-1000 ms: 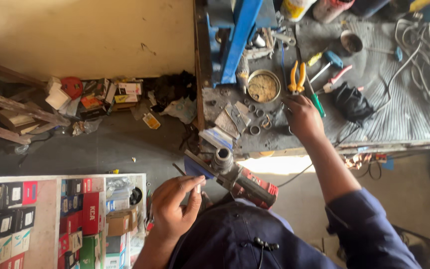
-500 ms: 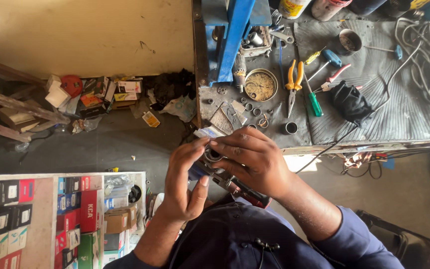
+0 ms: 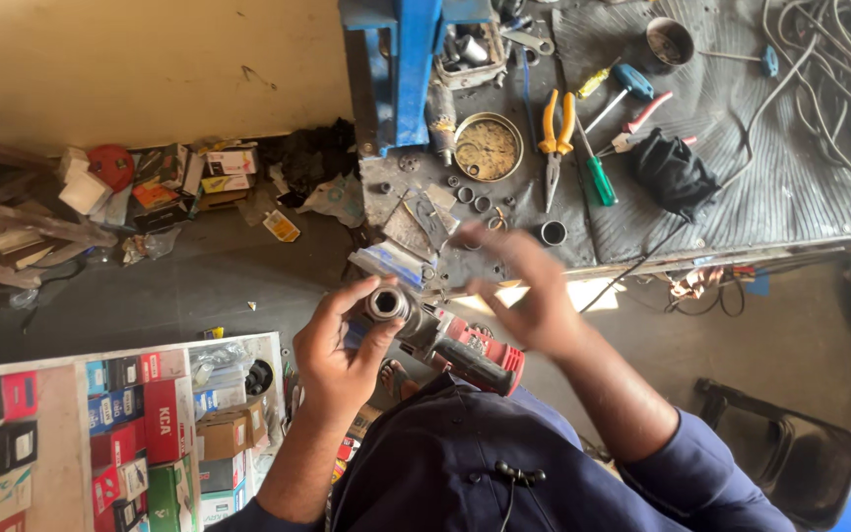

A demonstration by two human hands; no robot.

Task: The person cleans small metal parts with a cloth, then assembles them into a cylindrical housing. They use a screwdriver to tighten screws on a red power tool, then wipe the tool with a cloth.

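My left hand (image 3: 342, 350): grip closed around metal front end of red-and-black power tool (image 3: 445, 345), held over lap, below bench (image 3: 741, 197) edge. My right hand (image 3: 524, 296): blurred, fingers loosely spread, grip apparently empty, just beside tool. Step judged: fitting work at tool's front end. Next move calls for steady left hold.
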